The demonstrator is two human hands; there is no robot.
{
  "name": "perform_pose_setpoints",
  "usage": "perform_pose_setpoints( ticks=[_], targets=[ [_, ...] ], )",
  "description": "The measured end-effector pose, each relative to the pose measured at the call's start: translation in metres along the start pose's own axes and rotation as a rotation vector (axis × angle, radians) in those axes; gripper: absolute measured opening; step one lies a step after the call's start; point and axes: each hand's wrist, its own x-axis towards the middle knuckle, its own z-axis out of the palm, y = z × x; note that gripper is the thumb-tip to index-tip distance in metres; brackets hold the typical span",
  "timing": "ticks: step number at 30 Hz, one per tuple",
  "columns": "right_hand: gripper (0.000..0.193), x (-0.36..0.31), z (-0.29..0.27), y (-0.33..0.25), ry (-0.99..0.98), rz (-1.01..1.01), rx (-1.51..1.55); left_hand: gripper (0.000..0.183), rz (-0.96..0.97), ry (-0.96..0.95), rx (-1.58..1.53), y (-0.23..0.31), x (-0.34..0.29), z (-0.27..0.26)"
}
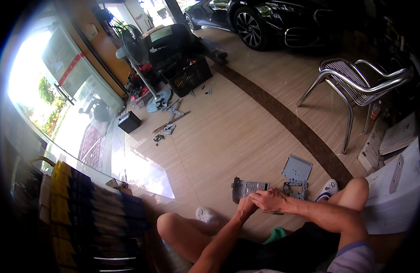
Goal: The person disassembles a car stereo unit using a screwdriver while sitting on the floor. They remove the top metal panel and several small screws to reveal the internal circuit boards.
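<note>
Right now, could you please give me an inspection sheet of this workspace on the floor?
Surface: glossy beige tiled floor with a dark brown curved band; strong sun glare near the glass front.
Job's things: grey perforated metal unit on the floor beneath the hands; grey metal bracket with an open flat lid beside it.
Clutter: black plastic crate, pedestal fan, small black box, loose parts around the fan base.
Grippers: left hand and right hand are pressed together over the unit; what they grip is hidden.
Cables: nothing seen.
Surroundings: metal tube chair, black car, stacked white boxes.
</note>
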Motion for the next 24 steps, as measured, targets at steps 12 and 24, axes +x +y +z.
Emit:
perform_pose_setpoints(
  ticks=[12, 24],
  targets=[
    [0.029, 0.002, 0.005, 0.005, 0.085, -0.036, 0.074, 0.018, 0.0, 0.012, 0.014, -0.013, 0.005, 0.015],
    [0.03, -0.009, 0.009, 0.014, 0.124, -0.026, 0.011, 0.019, -0.123, -0.068, 0.048, 0.026, 0.004, -0.014]
  ],
)
